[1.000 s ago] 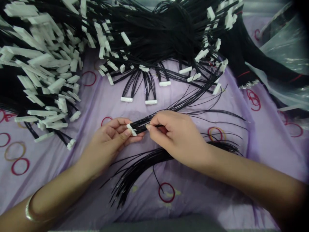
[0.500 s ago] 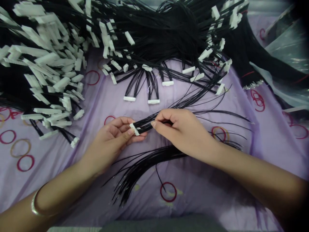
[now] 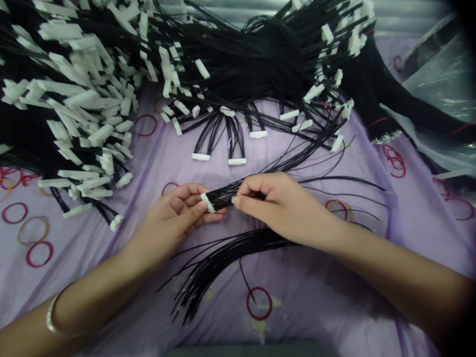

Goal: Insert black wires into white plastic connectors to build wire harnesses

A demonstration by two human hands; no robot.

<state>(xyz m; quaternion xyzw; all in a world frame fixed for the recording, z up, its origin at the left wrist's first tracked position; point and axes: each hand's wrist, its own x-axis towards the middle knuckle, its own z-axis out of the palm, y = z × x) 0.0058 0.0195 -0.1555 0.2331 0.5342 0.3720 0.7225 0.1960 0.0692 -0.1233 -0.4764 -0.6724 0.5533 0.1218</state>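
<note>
Between thumb and fingers, my left hand (image 3: 182,208) grips a white plastic connector (image 3: 207,203) in front of me. Black wires (image 3: 223,193) run out of the connector toward the right. My right hand (image 3: 275,201) is closed just beside it, thumb and forefinger pinched on the black wires close to the connector; the exact wire in the pinch is hidden. Below my hands lies a loose bundle of black wires (image 3: 211,263) with small bare metal tips at its left end.
A big heap of white connectors (image 3: 85,99) on black wires fills the left back. More wired connectors (image 3: 237,161) spread across the middle back. Red and tan rubber bands (image 3: 259,303) lie on the purple cloth (image 3: 148,307). A clear plastic bag (image 3: 442,89) is at the right.
My hands stay at nearly the same place. Small metal tips seen beside the connector earlier no longer show there. The whole view has shifted slightly.
</note>
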